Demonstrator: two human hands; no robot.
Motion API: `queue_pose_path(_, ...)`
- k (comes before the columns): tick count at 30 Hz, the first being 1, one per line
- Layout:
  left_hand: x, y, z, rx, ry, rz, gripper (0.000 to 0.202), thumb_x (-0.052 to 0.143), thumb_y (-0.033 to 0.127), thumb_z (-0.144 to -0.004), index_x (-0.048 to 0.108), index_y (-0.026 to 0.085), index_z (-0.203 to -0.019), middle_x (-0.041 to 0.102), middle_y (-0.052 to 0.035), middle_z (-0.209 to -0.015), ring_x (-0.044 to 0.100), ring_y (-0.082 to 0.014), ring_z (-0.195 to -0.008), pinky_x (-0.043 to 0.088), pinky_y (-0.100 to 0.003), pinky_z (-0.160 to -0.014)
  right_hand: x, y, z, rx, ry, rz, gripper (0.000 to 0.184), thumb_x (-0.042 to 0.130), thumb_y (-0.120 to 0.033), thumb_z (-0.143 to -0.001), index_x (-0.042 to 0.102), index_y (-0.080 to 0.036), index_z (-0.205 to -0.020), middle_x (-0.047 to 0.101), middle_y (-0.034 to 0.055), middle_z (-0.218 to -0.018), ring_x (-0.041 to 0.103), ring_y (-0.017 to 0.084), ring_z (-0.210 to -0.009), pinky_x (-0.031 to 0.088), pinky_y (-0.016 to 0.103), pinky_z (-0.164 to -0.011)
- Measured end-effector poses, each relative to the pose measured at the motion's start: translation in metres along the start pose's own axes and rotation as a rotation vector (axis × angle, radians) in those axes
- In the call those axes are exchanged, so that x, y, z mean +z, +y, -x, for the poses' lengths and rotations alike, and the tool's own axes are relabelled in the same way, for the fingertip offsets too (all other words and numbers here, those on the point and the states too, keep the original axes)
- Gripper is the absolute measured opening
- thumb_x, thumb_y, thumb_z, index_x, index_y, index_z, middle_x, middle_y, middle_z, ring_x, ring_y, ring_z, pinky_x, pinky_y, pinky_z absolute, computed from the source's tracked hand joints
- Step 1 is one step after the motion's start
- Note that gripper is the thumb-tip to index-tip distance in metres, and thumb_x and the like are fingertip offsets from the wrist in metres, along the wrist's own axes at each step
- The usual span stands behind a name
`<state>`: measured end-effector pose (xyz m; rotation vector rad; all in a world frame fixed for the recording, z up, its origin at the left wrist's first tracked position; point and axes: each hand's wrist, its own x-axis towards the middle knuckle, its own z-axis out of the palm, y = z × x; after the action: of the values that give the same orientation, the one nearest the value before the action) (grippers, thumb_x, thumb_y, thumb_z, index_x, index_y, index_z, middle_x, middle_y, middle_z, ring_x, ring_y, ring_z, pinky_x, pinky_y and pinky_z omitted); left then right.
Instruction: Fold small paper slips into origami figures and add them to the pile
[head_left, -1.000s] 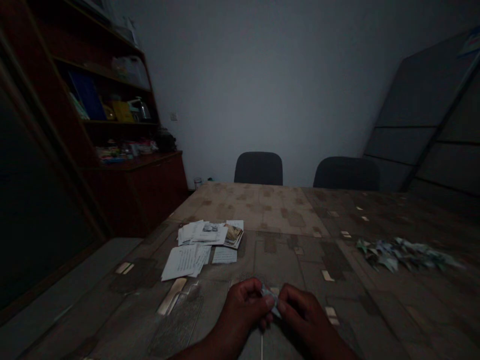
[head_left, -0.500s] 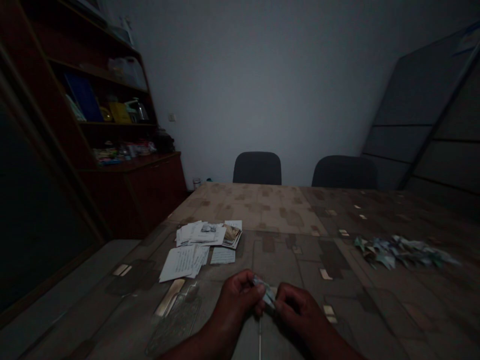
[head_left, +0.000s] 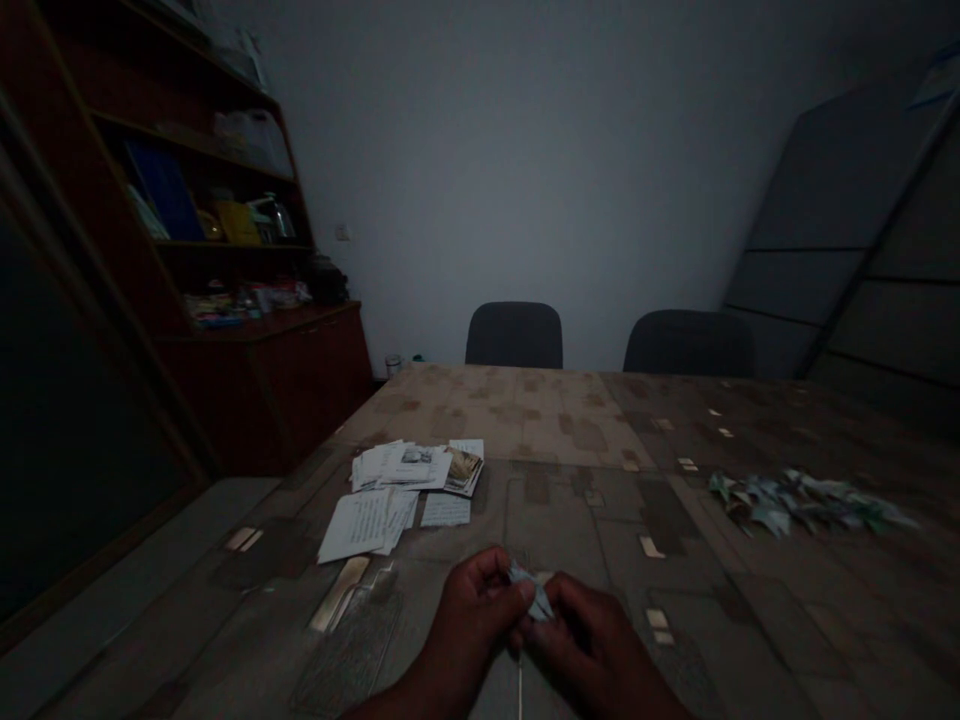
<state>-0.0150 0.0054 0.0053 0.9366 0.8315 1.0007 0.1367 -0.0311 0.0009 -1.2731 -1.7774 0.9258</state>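
My left hand (head_left: 480,612) and my right hand (head_left: 585,632) meet just above the near edge of the table (head_left: 555,420). Both pinch a small folded piece of pale paper (head_left: 534,592) between thumbs and fingertips. The fingers of both hands are curled and pressed on it. To the left of my hands lies a loose spread of cut printed paper sheets (head_left: 401,490). A pile of small folded paper pieces (head_left: 802,500) lies on the table to the right.
The table has a patterned brown cover. Two dark chairs (head_left: 514,335) stand at its far side. A wooden shelf unit (head_left: 217,270) with books and boxes fills the left wall. Grey panels (head_left: 855,260) lean at the right. The room is dim.
My hands stayed together at the same spot, with the fingers shifting on the folded paper. The view moved slightly.
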Motion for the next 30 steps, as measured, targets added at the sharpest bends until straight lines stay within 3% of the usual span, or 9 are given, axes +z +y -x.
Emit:
queue_pose_path(7, 0.0, 0.001, -0.001, 0.005, 0.006, -0.033, 0.042, 0.085, 0.043, -0.053, 0.056, 0.015, -0.06, 0.058, 0.0024, -0.05, 0.048, -0.0085, -0.043, 0.038, -0.019, -0.043, 0.002, 0.002, -0.001, -0.03, 0.005, -0.104, 0.044, 0.044, -0.054, -0.092, 0.062, -0.017, -0.076, 0.055, 0.0002, -0.069, 0.049, 0.016, -0.067, 0.038, 0.025, -0.062)
queue_pose_path(14, -0.008, 0.018, -0.009, 0.037, 0.1, 0.037, 0.022, 0.076, 0.028, -0.069, 0.059, 0.015, -0.073, 0.059, 0.0035, -0.056, 0.048, -0.0076, -0.047, 0.037, -0.018, -0.047, 0.001, 0.004, -0.002, 0.017, -0.003, -0.185, 0.051, 0.046, -0.061, -0.087, 0.051, -0.018, -0.06, 0.048, -0.0022, -0.059, 0.046, 0.014, -0.059, 0.033, 0.024, -0.054)
queue_pose_path(18, -0.007, 0.019, -0.005, 0.005, 0.043, 0.041, 0.022, 0.076, 0.026, -0.071, 0.057, 0.015, -0.071, 0.059, 0.0031, -0.057, 0.05, -0.0081, -0.048, 0.039, -0.019, -0.05, -0.001, -0.001, -0.001, 0.051, 0.035, -0.203, 0.049, 0.042, -0.057, -0.092, 0.053, -0.018, -0.064, 0.052, -0.0011, -0.062, 0.05, 0.015, -0.062, 0.036, 0.025, -0.059)
queue_pose_path(22, -0.002, 0.01, 0.0, 0.002, -0.012, 0.034, 0.028, 0.08, 0.03, -0.067, 0.055, 0.015, -0.07, 0.058, 0.0036, -0.052, 0.049, -0.0082, -0.045, 0.038, -0.019, -0.047, -0.003, -0.002, -0.001, 0.086, 0.021, -0.248, 0.05, 0.039, -0.059, -0.093, 0.056, -0.018, -0.069, 0.053, -0.0009, -0.064, 0.05, 0.016, -0.064, 0.037, 0.025, -0.061)
queue_pose_path(27, 0.0, 0.003, -0.002, -0.002, -0.001, -0.012, 0.037, 0.083, 0.037, -0.061, 0.055, 0.014, -0.066, 0.056, 0.0045, -0.05, 0.049, -0.007, -0.041, 0.038, -0.018, -0.043, 0.0, 0.007, -0.002, 0.082, -0.001, -0.264, 0.05, 0.048, -0.064, -0.087, 0.055, -0.018, -0.07, 0.052, -0.0013, -0.064, 0.047, 0.015, -0.062, 0.035, 0.025, -0.059)
queue_pose_path(30, 0.0, -0.002, -0.005, -0.02, -0.004, 0.033, 0.046, 0.086, 0.042, -0.054, 0.056, 0.015, -0.076, 0.058, 0.0047, -0.054, 0.053, -0.0089, -0.042, 0.04, -0.019, -0.041, 0.0, 0.009, -0.003, 0.124, 0.047, -0.275, 0.052, 0.048, -0.067, -0.084, 0.051, -0.019, -0.066, 0.051, -0.0015, -0.063, 0.045, 0.015, -0.061, 0.034, 0.025, -0.058)
